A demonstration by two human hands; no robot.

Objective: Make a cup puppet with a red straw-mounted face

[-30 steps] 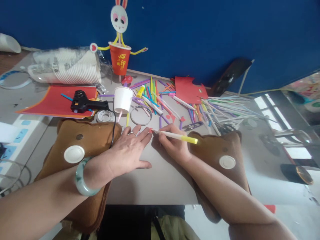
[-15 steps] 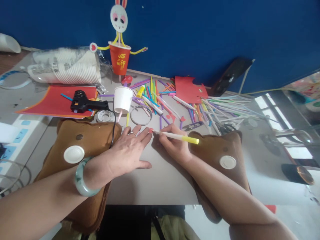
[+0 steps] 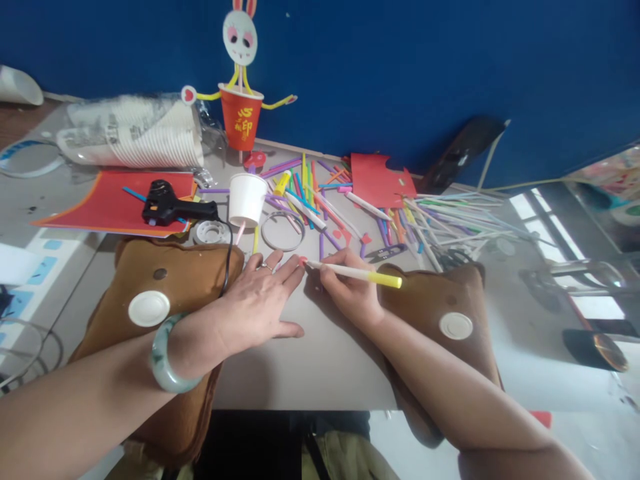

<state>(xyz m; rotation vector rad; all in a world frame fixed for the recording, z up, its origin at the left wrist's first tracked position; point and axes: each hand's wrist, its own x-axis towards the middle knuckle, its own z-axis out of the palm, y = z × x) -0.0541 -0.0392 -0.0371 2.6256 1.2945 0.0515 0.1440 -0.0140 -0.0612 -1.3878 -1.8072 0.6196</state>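
Note:
My left hand lies palm down with its fingers spread, and its fingertips touch a small red piece on the grey table. My right hand pinches a white marker with a yellow end. The marker's tip meets the red piece. Just beyond my left hand stands a white paper cup with a pink straw and a yellow straw below it. Small red scraps lie past my right hand.
Brown cushions flank my hands. At the left are a black glue gun, red paper and bagged cups. A rabbit figure on a red cup stands behind; colored straws, scissors and red card lie right of it.
The view has shifted very slightly. The marker's yellow end sits a little farther right, and both hands otherwise keep their places.

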